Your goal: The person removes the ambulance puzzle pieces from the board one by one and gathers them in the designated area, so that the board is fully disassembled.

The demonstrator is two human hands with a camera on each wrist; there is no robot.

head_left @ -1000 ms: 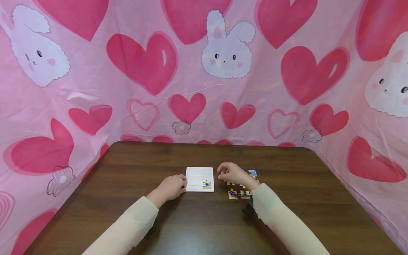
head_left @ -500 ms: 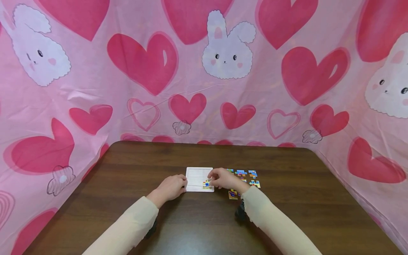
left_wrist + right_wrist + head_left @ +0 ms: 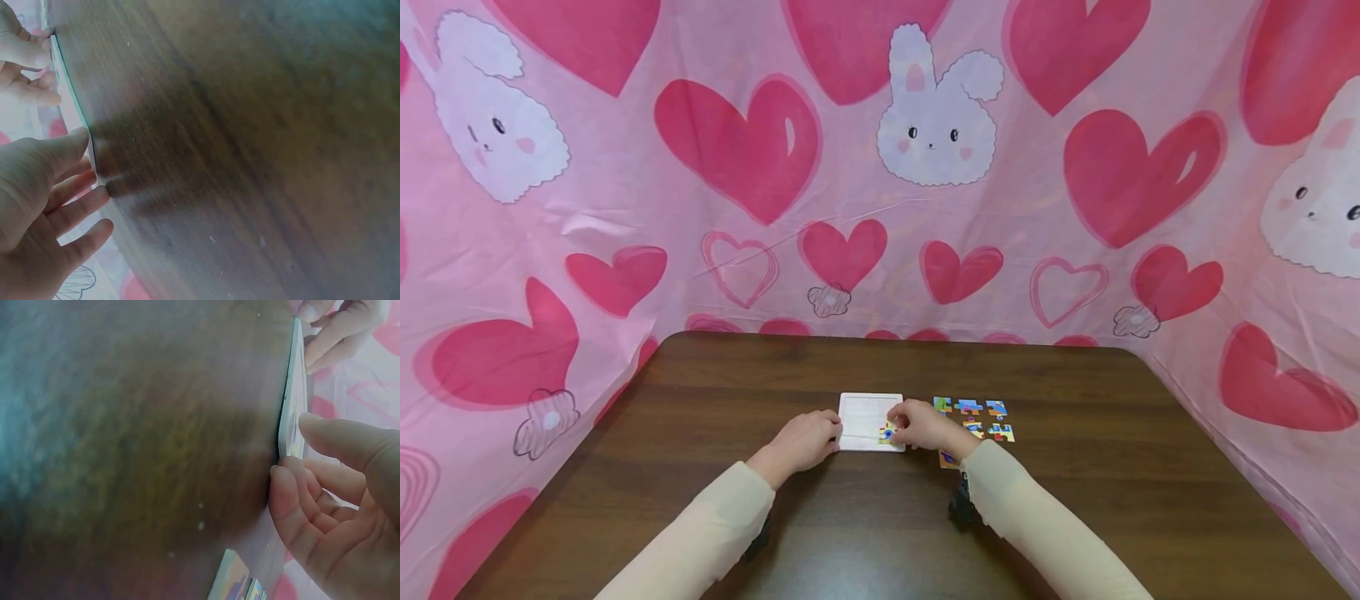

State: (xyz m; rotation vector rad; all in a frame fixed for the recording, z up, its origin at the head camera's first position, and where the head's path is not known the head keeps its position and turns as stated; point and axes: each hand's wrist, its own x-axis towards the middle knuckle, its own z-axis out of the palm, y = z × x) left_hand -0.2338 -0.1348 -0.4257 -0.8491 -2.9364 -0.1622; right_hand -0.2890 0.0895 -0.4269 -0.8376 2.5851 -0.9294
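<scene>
A white square puzzle tray (image 3: 859,395) lies flat on the table. One puzzle piece with a blue and yellow print (image 3: 886,436) sits in its lower right corner. My left hand (image 3: 803,439) holds the tray's left edge, thumb and fingers against its rim, as the left wrist view shows. My right hand (image 3: 923,424) is over the tray's right side with thumb and forefinger close together, pinching a small puzzle piece just above the seated one. That piece is mostly hidden by the fingers. In the right wrist view the thumb (image 3: 340,440) reaches over the tray's surface.
Several loose puzzle pieces (image 3: 968,407) lie on the brown wooden table (image 3: 760,371) right of the tray. My right hand and sleeve (image 3: 1026,504) cover some of them. Pink heart-printed cloth (image 3: 857,192) hangs behind the table and at its sides.
My right hand has moved left from above the loose pieces to the tray's right side, then lowered its fingertips there. The left hand has stayed on the tray's left edge.
</scene>
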